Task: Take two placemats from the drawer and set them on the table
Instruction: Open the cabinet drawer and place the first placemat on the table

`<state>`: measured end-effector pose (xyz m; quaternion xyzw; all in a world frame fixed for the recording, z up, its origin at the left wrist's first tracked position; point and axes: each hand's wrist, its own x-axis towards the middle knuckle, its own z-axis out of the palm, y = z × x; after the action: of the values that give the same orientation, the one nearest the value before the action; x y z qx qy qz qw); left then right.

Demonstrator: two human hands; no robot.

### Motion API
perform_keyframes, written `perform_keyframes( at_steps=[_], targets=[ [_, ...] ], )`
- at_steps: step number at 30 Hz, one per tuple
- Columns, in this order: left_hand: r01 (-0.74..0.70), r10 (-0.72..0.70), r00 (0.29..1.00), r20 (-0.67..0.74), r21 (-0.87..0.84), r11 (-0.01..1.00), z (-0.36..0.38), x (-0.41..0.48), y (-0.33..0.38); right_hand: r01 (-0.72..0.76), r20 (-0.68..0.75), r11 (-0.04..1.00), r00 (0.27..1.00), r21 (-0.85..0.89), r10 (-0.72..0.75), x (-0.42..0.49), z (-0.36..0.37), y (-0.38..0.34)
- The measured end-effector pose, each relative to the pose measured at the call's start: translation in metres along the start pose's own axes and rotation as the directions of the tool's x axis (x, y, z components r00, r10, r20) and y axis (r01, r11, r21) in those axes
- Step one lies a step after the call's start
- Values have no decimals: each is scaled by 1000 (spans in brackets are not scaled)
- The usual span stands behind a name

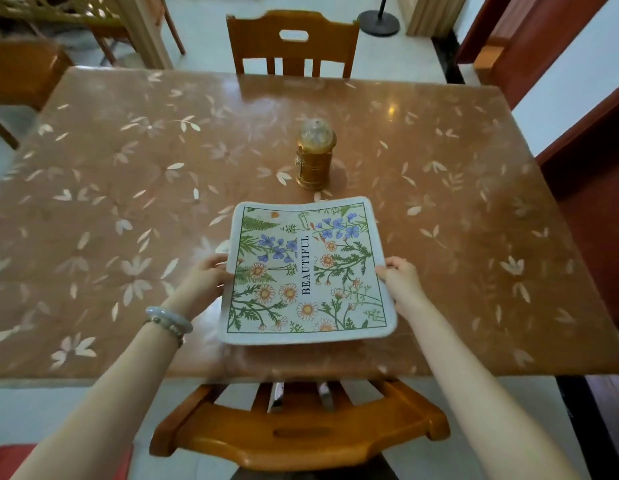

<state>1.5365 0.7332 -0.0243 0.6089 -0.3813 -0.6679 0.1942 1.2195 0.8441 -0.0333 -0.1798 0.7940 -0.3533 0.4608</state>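
At the far left a wooden chair (20,74) stands beside the left edge of the surface (128,202), a brown top patterned with pale leaves and petals. Coming in over the near edge, the person's left forearm wears a pale bangle (169,318) and a beaded bracelet at the wrist. The left hand (206,277) grips the left edge of the placemat (306,271), its fingers (218,260) curled round the border, thumb side on top and the rest tucked underneath. The placemat is a square cloth with a grey border, printed with blue and orange flowers, green ferns and the word BEAUTIFUL running up its middle. It sits near the middle of the near edge; its far side appears to rest on the surface, while the near side looks slightly lifted, throwing a shadow beneath, though I cannot tell for sure whether it lies flat. Whether a second mat is underneath cannot be made out. Just beyond its far edge, towards the centre of the surface, stands a small golden lantern (315,157) with a clear domed top, upright and apart from the mat. The right hand (403,282) clasps the right edge of the placemat in the same way, closed on the border. A second wooden chair (292,45) faces the far edge, and another (301,431) is tucked in at the near edge below the arms.
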Motion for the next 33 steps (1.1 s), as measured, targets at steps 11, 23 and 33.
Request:
perform_keyframes(
  at_steps=[11,23,33],
  targets=[
    [15,48,988,-146,402,915,11,28,-54,-106,-91,952,992,-286,84,17,29,34],
    [94,73,952,-298,509,855,18,16,-76,1,-48,914,999,-405,-22,60,33,19],
    [146,13,937,-349,424,894,22,19,-70,-78,-77,840,996,-537,44,74,25,27]
  ],
)
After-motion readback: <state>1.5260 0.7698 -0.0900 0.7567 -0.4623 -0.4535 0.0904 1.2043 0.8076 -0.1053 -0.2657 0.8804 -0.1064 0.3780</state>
